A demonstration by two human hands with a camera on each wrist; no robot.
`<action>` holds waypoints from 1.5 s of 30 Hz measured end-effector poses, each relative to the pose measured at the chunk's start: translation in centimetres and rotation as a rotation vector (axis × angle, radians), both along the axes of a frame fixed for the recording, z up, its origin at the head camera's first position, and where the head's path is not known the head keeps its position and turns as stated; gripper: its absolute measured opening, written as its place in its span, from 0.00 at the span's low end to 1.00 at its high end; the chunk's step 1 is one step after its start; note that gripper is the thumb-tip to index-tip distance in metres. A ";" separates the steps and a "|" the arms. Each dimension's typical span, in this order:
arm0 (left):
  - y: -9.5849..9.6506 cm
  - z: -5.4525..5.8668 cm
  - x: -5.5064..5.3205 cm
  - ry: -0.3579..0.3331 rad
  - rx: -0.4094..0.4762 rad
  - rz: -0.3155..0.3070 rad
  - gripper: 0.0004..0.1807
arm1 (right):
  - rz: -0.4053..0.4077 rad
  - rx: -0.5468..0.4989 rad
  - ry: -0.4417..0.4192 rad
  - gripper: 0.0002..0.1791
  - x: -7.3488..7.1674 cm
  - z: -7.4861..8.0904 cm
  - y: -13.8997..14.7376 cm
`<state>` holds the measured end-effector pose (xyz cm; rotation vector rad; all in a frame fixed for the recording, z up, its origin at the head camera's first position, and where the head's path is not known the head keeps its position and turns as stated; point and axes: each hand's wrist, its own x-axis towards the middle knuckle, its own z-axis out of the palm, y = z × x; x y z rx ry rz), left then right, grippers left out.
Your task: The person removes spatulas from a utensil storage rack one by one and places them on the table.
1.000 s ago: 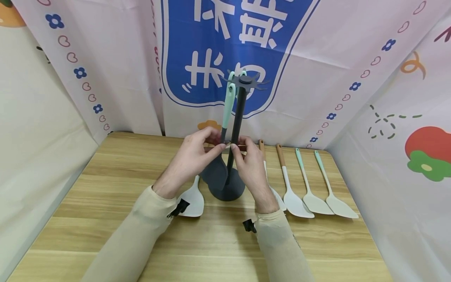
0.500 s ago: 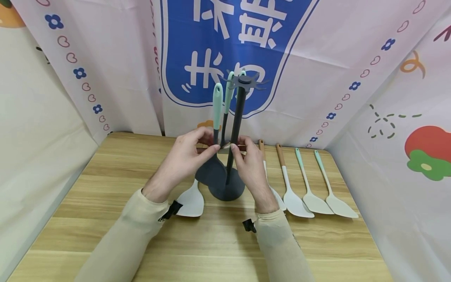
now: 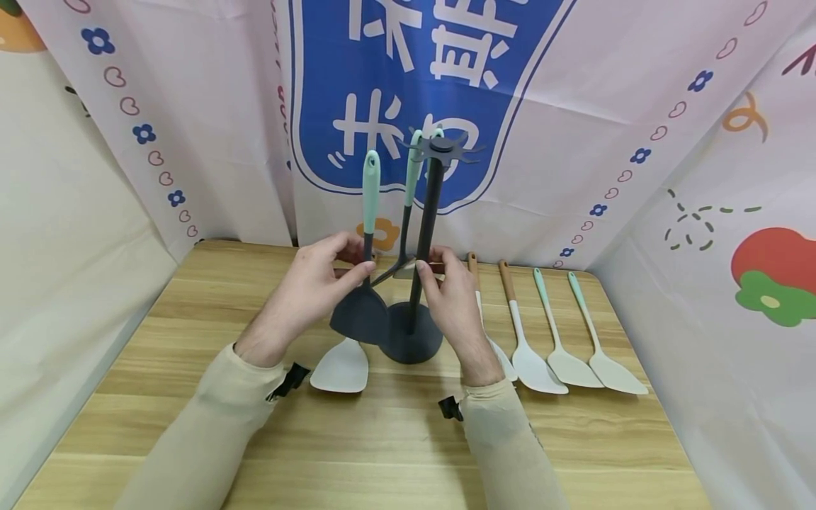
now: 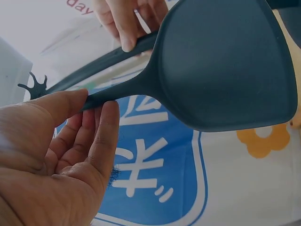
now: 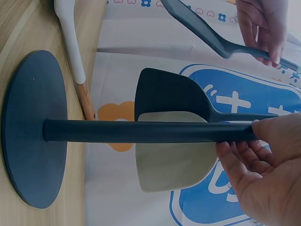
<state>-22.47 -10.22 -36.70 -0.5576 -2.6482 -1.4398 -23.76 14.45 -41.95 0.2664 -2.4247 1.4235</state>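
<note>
Upright on the table stands a dark utensil rack (image 3: 411,338) with a round base, a pole and a ring of hooks on top. My right hand (image 3: 454,290) grips its pole partway up. To the left, my left hand (image 3: 319,283) pinches the dark neck of a spatula (image 3: 360,315) with a mint handle, blade down and apart from the rack. Behind the pole hang a second dark spatula (image 5: 164,89) and a pale one (image 5: 164,165), seen in the right wrist view. A white spatula (image 3: 341,367) lies below my left hand.
Several pale spatulas lie in a row on the right of the wooden table (image 3: 382,453), among them a wooden-handled one (image 3: 532,365) and a mint-handled one (image 3: 615,372). A printed curtain (image 3: 561,142) hangs behind the table.
My left hand has moved left with the dark spatula, drawing it away from the rack, where its handle was by the hooks. My right hand has stayed on the pole.
</note>
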 end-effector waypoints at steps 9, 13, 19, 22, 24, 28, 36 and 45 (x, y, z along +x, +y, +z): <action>-2.3 -0.6 -0.1 -0.019 -0.072 0.060 0.14 | -0.008 0.010 -0.005 0.16 -0.1 -0.2 0.0; -3.4 -0.9 0.0 -0.039 -0.093 0.077 0.15 | -0.010 0.010 -0.004 0.16 -0.1 -0.3 0.1; -5.0 -1.6 -0.1 -0.046 -0.135 0.100 0.15 | -0.012 0.009 -0.008 0.16 -0.1 -0.2 0.1; -5.7 -1.9 -0.1 -0.051 -0.158 0.106 0.15 | -0.013 0.011 -0.010 0.16 0.0 -0.2 0.1; -6.1 -2.1 -0.1 -0.053 -0.171 0.109 0.15 | -0.012 0.011 -0.011 0.16 0.0 -0.1 0.1; -6.7 -2.5 -0.2 -0.051 -0.193 0.110 0.16 | -0.009 0.011 -0.011 0.16 -0.1 -0.2 0.2; -8.0 -3.6 -0.4 -0.039 -0.223 0.107 0.14 | -0.009 0.017 -0.010 0.16 -0.1 -0.2 0.2; -9.0 -4.8 -0.8 -0.046 -0.276 0.093 0.11 | -0.003 0.015 -0.007 0.17 -0.2 -0.1 0.1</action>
